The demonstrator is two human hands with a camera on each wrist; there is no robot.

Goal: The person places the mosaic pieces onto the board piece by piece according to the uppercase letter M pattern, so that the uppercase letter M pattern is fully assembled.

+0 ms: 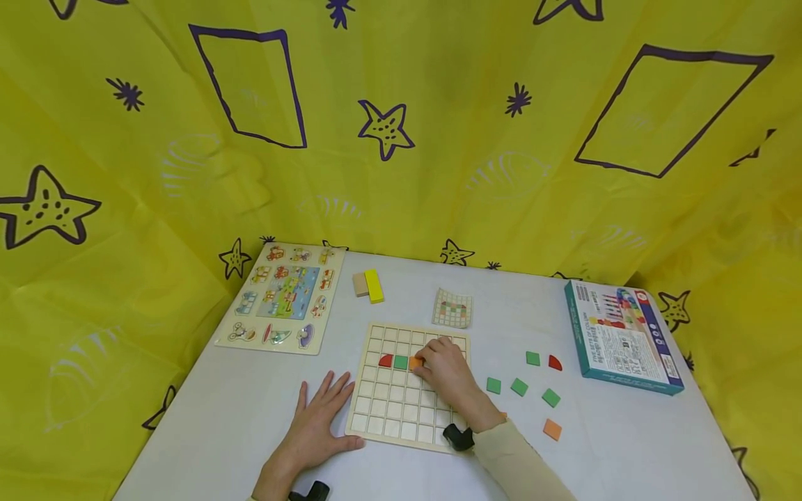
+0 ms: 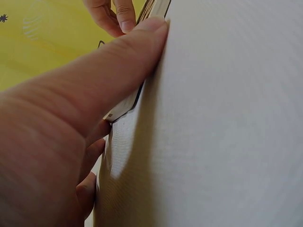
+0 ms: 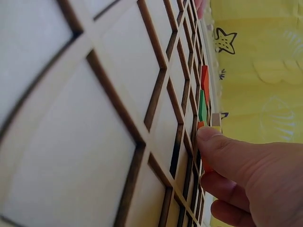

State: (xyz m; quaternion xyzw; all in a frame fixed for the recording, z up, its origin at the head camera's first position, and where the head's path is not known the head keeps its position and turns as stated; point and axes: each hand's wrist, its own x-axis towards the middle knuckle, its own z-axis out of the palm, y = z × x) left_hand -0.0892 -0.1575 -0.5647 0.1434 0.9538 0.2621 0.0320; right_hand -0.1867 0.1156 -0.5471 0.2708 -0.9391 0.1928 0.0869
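We see the right hand (image 1: 446, 369) pinching an orange tile (image 1: 414, 362) on the grid board (image 1: 401, 410), just right of the green tile (image 1: 401, 362). Left hand (image 1: 319, 417) spread flat on the white surface (image 1: 219, 417), thumb touching the board's near-left corner.

A play or recording corner: a white counter (image 1: 250, 410) hemmed by a yellow star-printed curtain (image 1: 401, 139), carrying a peg puzzle (image 1: 282, 296), a grid board (image 1: 391, 403), coloured tiles (image 1: 519, 387) and a game box (image 1: 620, 337).

Bright, even light with soft shadows; both wrist views blur up close.
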